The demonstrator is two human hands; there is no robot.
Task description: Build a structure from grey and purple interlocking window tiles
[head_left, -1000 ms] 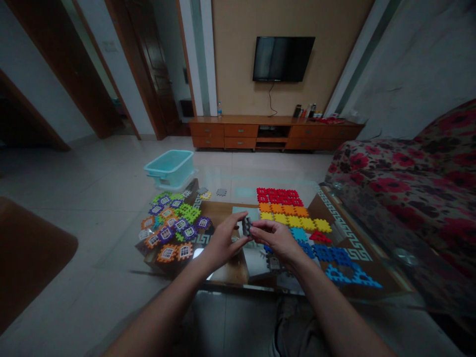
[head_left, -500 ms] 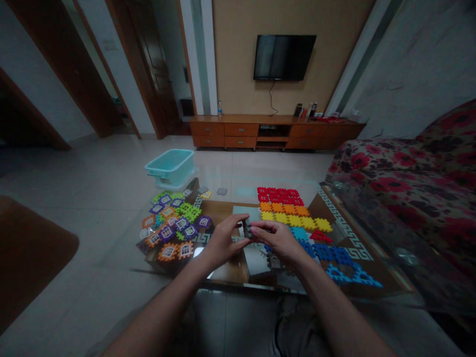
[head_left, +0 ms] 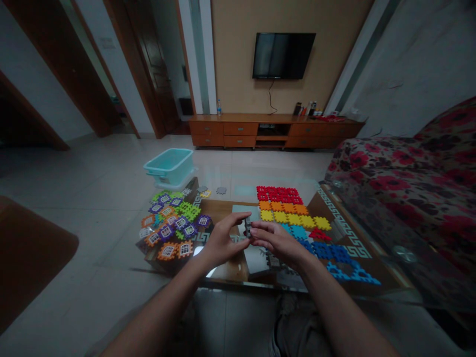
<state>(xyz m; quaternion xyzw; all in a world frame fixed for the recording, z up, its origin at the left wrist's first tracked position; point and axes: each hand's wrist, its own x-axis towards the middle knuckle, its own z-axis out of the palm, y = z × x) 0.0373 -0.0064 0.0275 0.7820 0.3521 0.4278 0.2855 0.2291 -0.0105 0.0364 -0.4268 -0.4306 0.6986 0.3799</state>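
Note:
Between my hands, over the middle of the glass table (head_left: 226, 271), a small grey notched tile (head_left: 247, 227) is held up nearly edge-on. My left hand (head_left: 223, 240) grips it at top and bottom, thumb below and fingers above. From the right, the fingertips of my right hand (head_left: 277, 241) pinch its side. Partly under my right hand lie grey tiles (head_left: 274, 260). Just beyond that hand are light blue tiles (head_left: 298, 232), yellow tiles (head_left: 293, 219), orange tiles (head_left: 284, 208) and red tiles (head_left: 279, 194) in rows.
Blue tiles (head_left: 342, 254) lie at the table's right. Mixed purple, orange and green window tiles (head_left: 173, 223) are heaped at left. Loose grey tiles (head_left: 221, 190) sit near the far edge. Behind the heap stands a turquoise tub (head_left: 171, 168). A flowered sofa (head_left: 405, 163) is at right.
The grey tile has turned slightly to a more edge-on position between my fingers. Both hands stay in nearly the same place, and the view has shifted only a little.

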